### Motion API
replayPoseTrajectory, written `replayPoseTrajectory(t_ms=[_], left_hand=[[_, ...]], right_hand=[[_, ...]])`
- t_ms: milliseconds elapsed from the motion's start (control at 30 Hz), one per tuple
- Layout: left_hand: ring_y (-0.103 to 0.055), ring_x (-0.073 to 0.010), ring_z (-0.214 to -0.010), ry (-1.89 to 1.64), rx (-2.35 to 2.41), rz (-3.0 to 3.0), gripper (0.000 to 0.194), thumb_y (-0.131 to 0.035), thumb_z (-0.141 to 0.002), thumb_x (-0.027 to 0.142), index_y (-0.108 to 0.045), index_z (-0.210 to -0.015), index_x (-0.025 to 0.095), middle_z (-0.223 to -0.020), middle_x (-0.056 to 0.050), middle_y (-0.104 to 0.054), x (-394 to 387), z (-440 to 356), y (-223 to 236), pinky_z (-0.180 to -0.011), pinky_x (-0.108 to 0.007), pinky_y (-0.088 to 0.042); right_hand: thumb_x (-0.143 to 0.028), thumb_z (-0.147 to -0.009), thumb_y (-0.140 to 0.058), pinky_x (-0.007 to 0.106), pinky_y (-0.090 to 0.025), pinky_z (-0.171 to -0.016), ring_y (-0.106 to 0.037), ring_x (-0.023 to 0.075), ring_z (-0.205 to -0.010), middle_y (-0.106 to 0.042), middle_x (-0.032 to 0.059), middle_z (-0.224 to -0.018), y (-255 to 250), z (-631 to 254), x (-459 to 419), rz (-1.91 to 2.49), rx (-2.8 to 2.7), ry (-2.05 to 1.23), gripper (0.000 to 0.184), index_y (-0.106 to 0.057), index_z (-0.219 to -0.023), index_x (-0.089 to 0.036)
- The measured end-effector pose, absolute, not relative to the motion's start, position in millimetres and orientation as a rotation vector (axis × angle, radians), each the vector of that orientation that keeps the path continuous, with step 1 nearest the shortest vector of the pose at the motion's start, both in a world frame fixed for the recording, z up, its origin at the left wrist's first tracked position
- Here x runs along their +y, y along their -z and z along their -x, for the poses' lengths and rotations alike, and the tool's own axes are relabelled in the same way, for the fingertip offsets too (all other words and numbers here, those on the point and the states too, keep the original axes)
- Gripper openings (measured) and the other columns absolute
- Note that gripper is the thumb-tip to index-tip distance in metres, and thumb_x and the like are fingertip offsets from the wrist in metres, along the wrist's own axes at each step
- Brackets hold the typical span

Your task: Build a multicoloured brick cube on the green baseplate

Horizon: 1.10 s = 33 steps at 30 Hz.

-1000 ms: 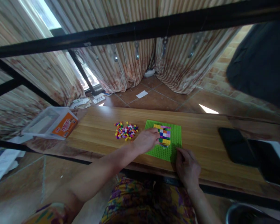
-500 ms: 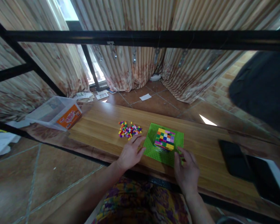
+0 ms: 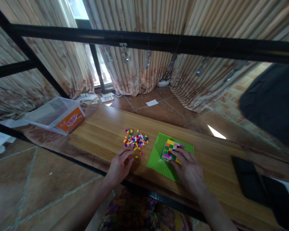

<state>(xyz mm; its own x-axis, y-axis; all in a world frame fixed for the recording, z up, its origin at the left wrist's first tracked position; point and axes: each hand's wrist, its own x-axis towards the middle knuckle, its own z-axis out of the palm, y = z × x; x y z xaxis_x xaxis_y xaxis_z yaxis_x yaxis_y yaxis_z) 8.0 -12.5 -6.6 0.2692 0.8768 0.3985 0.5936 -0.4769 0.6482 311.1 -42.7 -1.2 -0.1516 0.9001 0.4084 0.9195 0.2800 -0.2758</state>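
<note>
A block build (image 3: 170, 148) of many small colored toy bricks stands on a green baseplate (image 3: 156, 157). My right hand (image 3: 189, 166) lies over its right and front side, fingers on the top and thumb at the front, covering part of it. Left of the baseplate is a pile of loose toy bricks (image 3: 136, 139). Just in front of that pile is my left hand (image 3: 120, 166), its fingers bent and its thumb apart from them, with no brick visible between. A few stray bricks (image 3: 136, 157) lie close to its fingertips.
Everything stands on a long wooden table (image 3: 98, 128). A clear plastic bin (image 3: 55, 112) with an orange label is at its left end. Dark flat devices (image 3: 248, 179) lie at the right. A black metal bar (image 3: 144, 40) crosses beyond the table.
My left hand has drawn back left from the baseplate's edge, and several bricks now lie pulled toward it. My right hand has moved from the baseplate's right edge onto the block build.
</note>
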Motion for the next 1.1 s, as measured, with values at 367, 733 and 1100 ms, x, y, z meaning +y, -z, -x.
replayPoseTrajectory(t_ms=[367, 733, 1100], left_hand=[[-0.066, -0.0167, -0.093, -1.037, 1.590, -2.062, 0.022, -0.052, -0.090, 0.022, -0.064, -0.109, 0.022, -0.110, -0.007, -0.065, 3.8, 14.6, 15.3, -0.082, -0.032, -0.058], [-0.061, -0.0223, -0.109, -1.057, 1.865, -2.013, 0.025, -0.049, -0.087, 0.018, -0.064, -0.107, 0.018, -0.116, -0.011, -0.061, 57.0, 41.7, 29.6, -0.095, -0.038, -0.053], [-0.053, -0.0277, -0.117, -0.929, 1.994, -2.176, 0.024, -0.043, -0.089, 0.018, -0.064, -0.099, 0.015, -0.118, -0.015, -0.058, 130.7, 39.5, 42.4, -0.104, -0.046, -0.044]], right_hand=[[-0.037, -0.096, -0.048, 0.045, -0.054, -0.090, -0.060, 0.0256, -0.110, -0.064, 0.0090, -0.123, 11.6, -324.4, -44.1, 1.556, -2.123, 0.110, 0.033, -0.068, -0.119, -0.025], [-0.043, -0.097, -0.043, 0.046, -0.053, -0.089, -0.061, 0.0267, -0.109, -0.063, 0.0101, -0.125, 9.7, -349.2, -46.5, 1.522, -2.248, 0.120, 0.038, -0.066, -0.120, -0.024], [-0.035, -0.096, -0.043, 0.040, -0.051, -0.089, -0.063, 0.0225, -0.097, -0.070, 0.0077, -0.103, -35.6, -241.3, -11.4, 1.561, -1.970, -0.147, 0.030, -0.071, -0.103, -0.024]])
